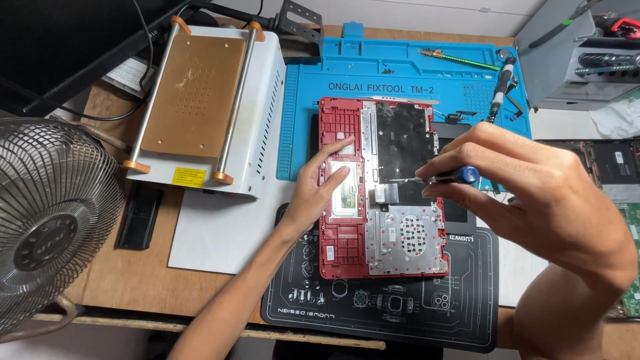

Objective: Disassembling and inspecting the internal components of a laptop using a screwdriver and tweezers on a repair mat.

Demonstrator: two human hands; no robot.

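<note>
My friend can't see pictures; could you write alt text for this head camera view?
A person's left hand steadies a red laptop case lying opened on a blue work mat, while the right hand holds a screwdriver over it. A fan stands at left.

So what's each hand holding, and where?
The right hand grips a screwdriver by its blue-capped handle. The left hand holds nothing; its fingers press the red laptop case.
</note>
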